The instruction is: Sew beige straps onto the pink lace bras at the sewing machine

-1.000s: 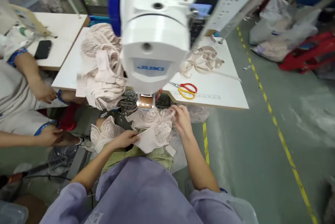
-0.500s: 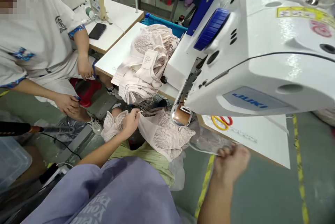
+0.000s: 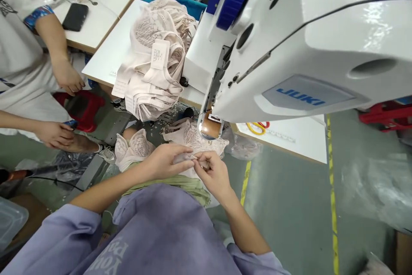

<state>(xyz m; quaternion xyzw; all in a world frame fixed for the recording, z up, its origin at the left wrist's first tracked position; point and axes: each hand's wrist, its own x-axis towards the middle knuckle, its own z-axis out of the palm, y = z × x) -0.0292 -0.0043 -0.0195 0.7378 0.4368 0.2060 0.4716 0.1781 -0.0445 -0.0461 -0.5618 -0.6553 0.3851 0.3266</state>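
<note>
My left hand [image 3: 172,160] pinches the pale fabric edge of a lace bra [image 3: 189,134] just in front of my lap. Close against it, my right hand [image 3: 213,172] is closed on the same edge, thumb and fingertips together. The bra's lace cups spread behind my fingers, below the rounded end of the sewing machine [image 3: 210,125]. Another cup section [image 3: 135,146] lies over my knee on the left. What sits exactly between the fingertips is too small to make out.
A pile of beige bras [image 3: 157,64] with tags lies on the white table left of the machine. Yellow and red scissors handles [image 3: 257,127] rest on the board at right. A seated person [image 3: 28,73] is at the left, near a phone [image 3: 75,17] and red stool [image 3: 80,107].
My right hand has come in from the far right to meet my left hand at the bra. My left hand has shifted a little right, and the view has moved closer.
</note>
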